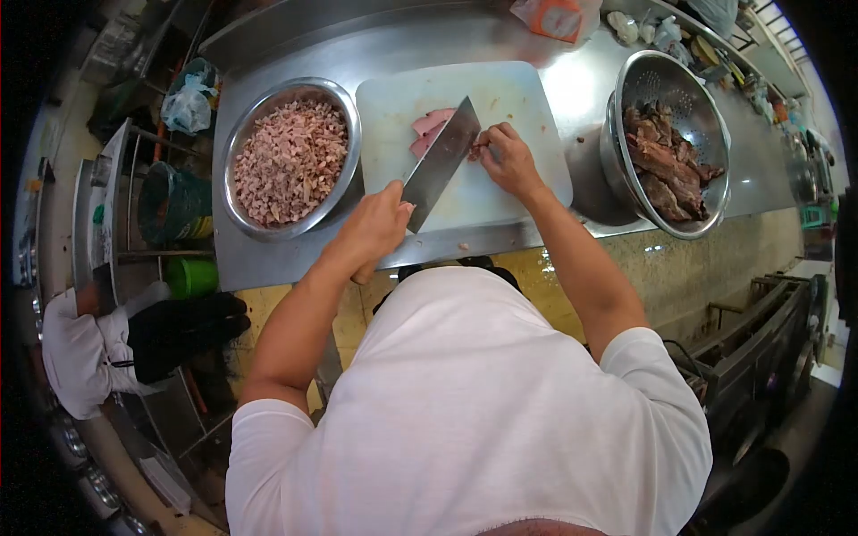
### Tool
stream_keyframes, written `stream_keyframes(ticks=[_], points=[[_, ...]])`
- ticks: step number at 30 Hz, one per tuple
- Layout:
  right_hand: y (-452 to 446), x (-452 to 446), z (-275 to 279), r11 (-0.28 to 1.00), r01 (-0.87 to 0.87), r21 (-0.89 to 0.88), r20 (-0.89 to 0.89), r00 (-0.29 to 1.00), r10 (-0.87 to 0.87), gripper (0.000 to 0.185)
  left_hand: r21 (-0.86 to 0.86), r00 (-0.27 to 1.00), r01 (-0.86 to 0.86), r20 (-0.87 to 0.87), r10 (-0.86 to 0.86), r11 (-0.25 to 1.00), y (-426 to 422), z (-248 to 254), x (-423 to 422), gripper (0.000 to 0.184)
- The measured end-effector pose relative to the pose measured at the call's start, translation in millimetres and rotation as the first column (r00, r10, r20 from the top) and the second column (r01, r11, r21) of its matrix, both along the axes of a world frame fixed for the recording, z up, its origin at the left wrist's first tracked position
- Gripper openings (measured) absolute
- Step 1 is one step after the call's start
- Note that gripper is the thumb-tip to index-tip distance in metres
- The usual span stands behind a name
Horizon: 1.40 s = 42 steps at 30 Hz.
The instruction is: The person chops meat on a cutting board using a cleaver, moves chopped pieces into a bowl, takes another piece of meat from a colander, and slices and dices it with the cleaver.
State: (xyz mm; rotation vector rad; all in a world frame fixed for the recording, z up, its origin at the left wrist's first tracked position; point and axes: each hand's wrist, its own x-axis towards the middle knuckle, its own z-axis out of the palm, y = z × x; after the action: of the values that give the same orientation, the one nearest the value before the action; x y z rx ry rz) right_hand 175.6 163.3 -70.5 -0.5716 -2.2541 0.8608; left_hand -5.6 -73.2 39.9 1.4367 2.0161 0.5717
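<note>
My left hand [377, 225] is wrapped round the handle of a cleaver [440, 170], whose broad blade slants up and to the right over the white cutting board [393, 98]. On the blade's right side, my right hand [509, 163] is closed on a small reddish piece of meat [474, 152], close to the steel. Pink meat slices [431, 129] lie on the board just left of the blade, partly hidden behind it. A steel bowl [231, 192] of diced pink meat [290, 161] stands left of the board.
At the right stands a steel colander [666, 76] with browned meat pieces [666, 170]. All this rests on a steel counter [581, 170]. A plastic bag [559, 18] lies at the back. Another person in a white shirt [76, 348] is at the far left, near a green bucket [192, 277].
</note>
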Motion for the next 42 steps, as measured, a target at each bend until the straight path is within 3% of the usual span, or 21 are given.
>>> stream_keyframes(ticks=[1, 3, 4, 6, 10, 15, 17, 18, 19, 20, 21, 23, 27, 29, 32, 36, 42], points=[[0, 0, 0, 1.0, 0.014, 0.007, 0.006, 1.0, -0.014, 0.012, -0.002, 1.0, 0.0, 0.001, 0.0, 1.0, 1, 3, 0, 0.024], [1, -2, 0, 1.0, 0.029, 0.01, 0.012, 1.0, -0.029, 0.013, -0.253, 0.962, -0.071, 0.238, 0.133, 0.965, 7, 13, -1, 0.023], [1, -3, 0, 0.999, 0.036, 0.002, 0.009, 0.999, -0.036, 0.013, -0.259, 0.962, -0.068, 0.24, 0.132, 0.963, 8, 9, -7, 0.023], [0, -1, -1, 0.999, 0.044, -0.012, 0.007, 0.999, -0.044, 0.013, -0.377, 0.768, -0.104, 0.558, 0.315, 0.921, 8, -3, -18, 0.019], [2, 0, -2, 0.998, 0.025, -0.066, -0.016, 1.0, -0.026, 0.013, -0.352, 0.745, -0.087, 0.598, 0.295, 0.932, 28, -11, -11, 0.018], [1, -3, -1, 0.999, 0.022, -0.041, -0.031, 0.999, -0.023, 0.013, -0.314, 0.774, -0.109, 0.569, 0.279, 0.943, 36, -25, -6, 0.017], [2, -2, -4, 0.999, 0.05, -0.01, -0.011, 0.999, -0.05, 0.012, -0.272, 0.913, -0.071, 0.371, 0.172, 0.96, 32, 2, 0, 0.019], [3, -2, -5, 0.999, 0.053, -0.007, -0.007, 0.999, -0.053, 0.012, -0.271, 0.912, -0.066, 0.375, 0.168, 0.96, 25, 7, -1, 0.019], [4, -2, -6, 0.999, 0.043, -0.01, -0.029, 0.999, -0.044, 0.012, -0.167, 0.977, -0.052, 0.196, 0.085, 0.985, 14, 12, -5, 0.019], [4, -3, -7, 0.999, 0.034, -0.012, -0.054, 0.998, -0.035, 0.013, -0.066, 1.0, -0.016, -0.002, 0.016, 0.998, 7, 16, -7, 0.02], [3, -3, -4, 0.999, 0.037, -0.011, -0.059, 0.998, -0.038, 0.013, -0.064, 1.0, -0.013, -0.007, 0.013, 0.998, 4, 20, -5, 0.02], [7, -1, 3, 0.997, -0.066, -0.03, 0.003, 0.998, 0.066, 0.014, -0.098, 0.977, -0.009, -0.212, -0.012, 0.995, 3, 30, 0, 0.022], [-7, 9, 17, 0.992, -0.111, -0.056, 0.078, 0.99, 0.115, 0.016, -0.209, 0.977, 0.059, -0.187, -0.099, 0.976, 5, 49, 21, 0.016], [-13, 9, 9, 1.0, 0.003, -0.013, -0.006, 1.0, -0.003, 0.017, -0.268, 0.958, 0.114, -0.226, -0.178, 0.957, 6, 48, 25, 0.019], [-18, 10, 1, 0.996, 0.09, -0.015, -0.005, 0.996, -0.09, 0.016, -0.284, 0.96, 0.114, -0.214, -0.179, 0.952, 7, 32, 21, 0.016], [-20, 12, 2, 0.998, 0.055, -0.029, -0.027, 0.998, -0.055, 0.015, -0.311, 0.959, 0.128, -0.203, -0.197, 0.942, 17, 12, 25, 0.015], [-18, 10, 0, 0.99, 0.135, -0.049, -0.018, 0.991, -0.136, 0.012, -0.184, 0.957, 0.138, -0.227, -0.179, 0.973, 40, 10, 18, 0.018]])
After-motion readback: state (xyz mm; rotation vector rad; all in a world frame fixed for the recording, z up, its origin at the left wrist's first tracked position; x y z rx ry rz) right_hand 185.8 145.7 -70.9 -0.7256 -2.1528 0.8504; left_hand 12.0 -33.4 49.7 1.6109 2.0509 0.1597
